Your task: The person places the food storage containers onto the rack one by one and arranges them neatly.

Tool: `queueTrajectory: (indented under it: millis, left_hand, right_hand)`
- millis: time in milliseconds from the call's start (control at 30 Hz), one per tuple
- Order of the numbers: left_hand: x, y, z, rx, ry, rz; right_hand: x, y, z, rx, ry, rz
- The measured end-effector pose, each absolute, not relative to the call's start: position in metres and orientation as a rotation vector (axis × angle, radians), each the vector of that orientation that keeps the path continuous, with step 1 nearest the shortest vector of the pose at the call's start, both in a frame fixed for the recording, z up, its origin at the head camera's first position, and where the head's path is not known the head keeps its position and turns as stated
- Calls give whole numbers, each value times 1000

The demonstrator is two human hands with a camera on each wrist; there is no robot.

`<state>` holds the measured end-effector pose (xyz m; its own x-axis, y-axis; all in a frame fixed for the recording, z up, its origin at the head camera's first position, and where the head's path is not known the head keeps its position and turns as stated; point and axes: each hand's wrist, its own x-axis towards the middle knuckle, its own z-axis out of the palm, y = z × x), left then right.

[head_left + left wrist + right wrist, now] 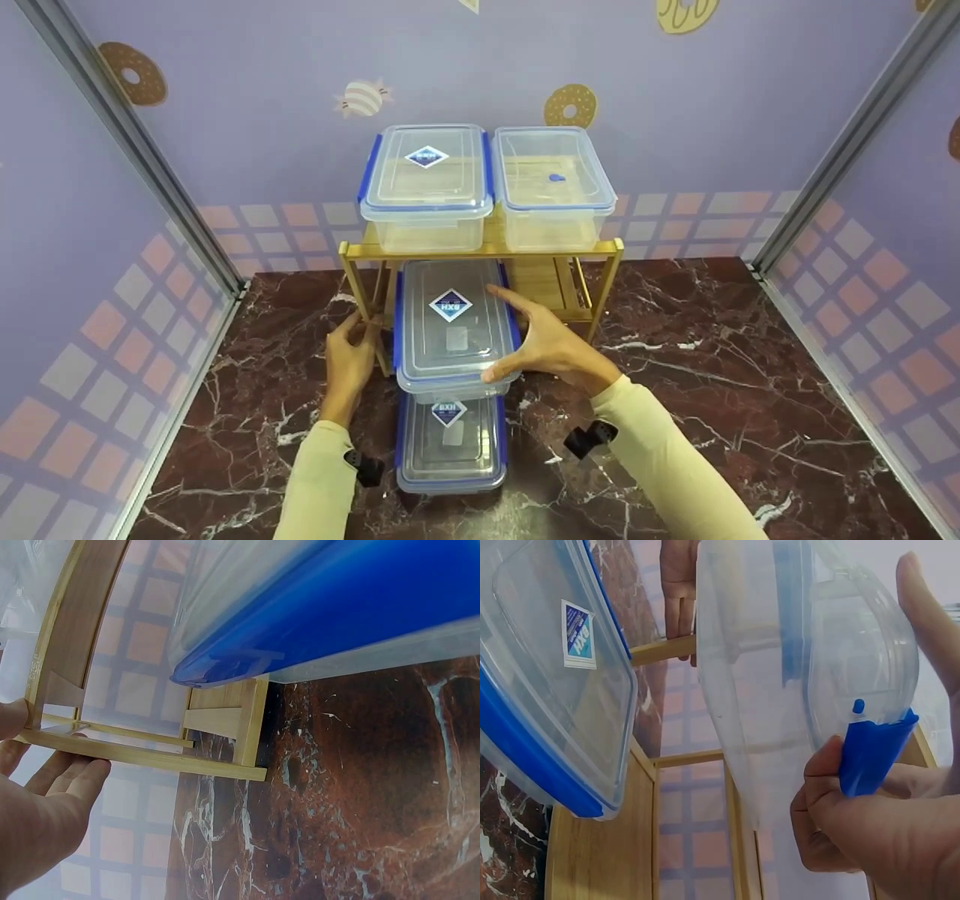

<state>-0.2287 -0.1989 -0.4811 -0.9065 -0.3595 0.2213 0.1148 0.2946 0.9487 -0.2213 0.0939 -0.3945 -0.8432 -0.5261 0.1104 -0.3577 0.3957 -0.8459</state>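
Clear rectangular plastic container with blue-edged snap lid and diamond label (454, 324), raised at the front of the two-tier bamboo rack (600, 251), level with the lower shelf, directly above a second identical clear lidded container (451, 444) lying flat on the dark red marble-patterned tabletop (712, 390). Right hand (546, 346) gripping the raised container along its right edge, thumb at the near corner, fingers reaching over the lid; in the right wrist view, thumb and curled fingers (832, 795) pinching a blue latch tab against the translucent wall. Left hand (348, 358) at the rack's front left leg, fingers straight and relaxed, touching the pale wooden frame; in the left wrist view, fingertips (71, 772) against a thin bamboo crossbar (150, 757), the blue lid rim overhead. Upper shelf bearing two more clear boxes side by side: a labelled one with blue latches (427, 187) at left, a plainer, smooth-lidded one (551, 187) at right. Lilac wall panel printed with doughnuts (262, 90) behind.
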Motion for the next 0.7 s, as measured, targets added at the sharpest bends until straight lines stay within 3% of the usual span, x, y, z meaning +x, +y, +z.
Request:
queueTrajectory:
  millis: [700]
  left_hand:
    - [-227, -199, -481, 262, -2185, -1664]
  right_hand:
    - [-217, 86, -401, -829, 2490, -1632]
